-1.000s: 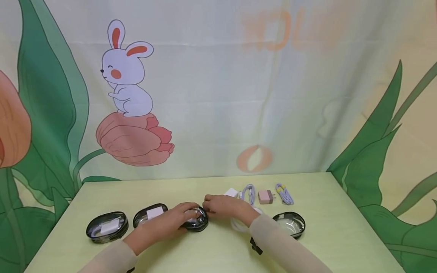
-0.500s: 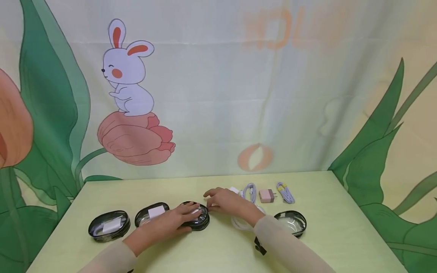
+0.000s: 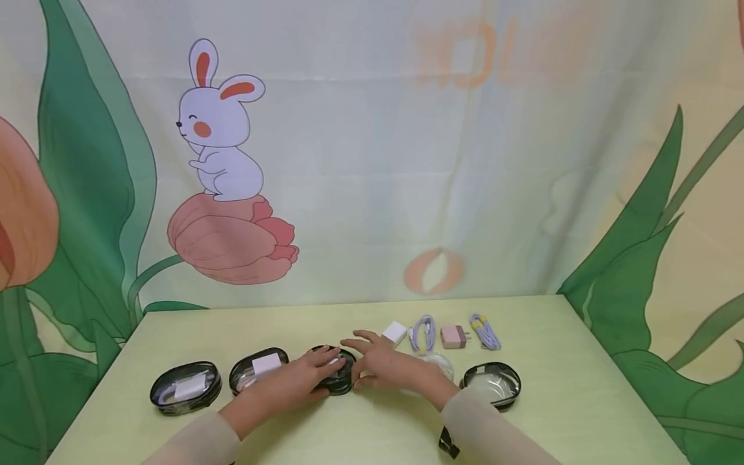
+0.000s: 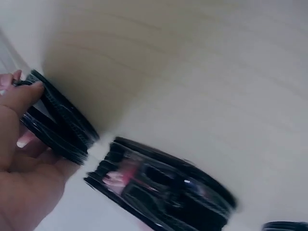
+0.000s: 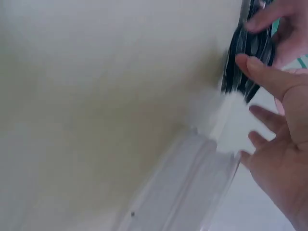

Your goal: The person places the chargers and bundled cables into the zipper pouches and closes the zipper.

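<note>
A black oval zip case with a clear lid (image 3: 343, 381) lies at the table's middle in the head view. My left hand (image 3: 296, 378) grips it from the left, fingers over the lid and thumb at the near side. In the left wrist view, zipper teeth (image 4: 65, 115) run along its side. At the case's right edge, my right hand (image 3: 380, 361) pinches with thumb and index finger, seemingly at the zipper pull, which the fingertips hide. The right hand's other fingers spread out. The right wrist view shows the thumb (image 5: 262, 72) against the case edge.
Two filled black cases, one far left (image 3: 186, 387) and one mid-left (image 3: 258, 368), lie on the table. An open-looking clear case (image 3: 494, 384) sits right. White charger (image 3: 395, 332), lilac cable (image 3: 423, 334), pink charger (image 3: 453, 336), tied cable (image 3: 485, 331) and white cable (image 3: 440, 363) lie behind.
My right hand has moved from the case's far right edge toward its near right side, its fingers spreading. The left hand stays on the case, fingers lying flatter over it.
</note>
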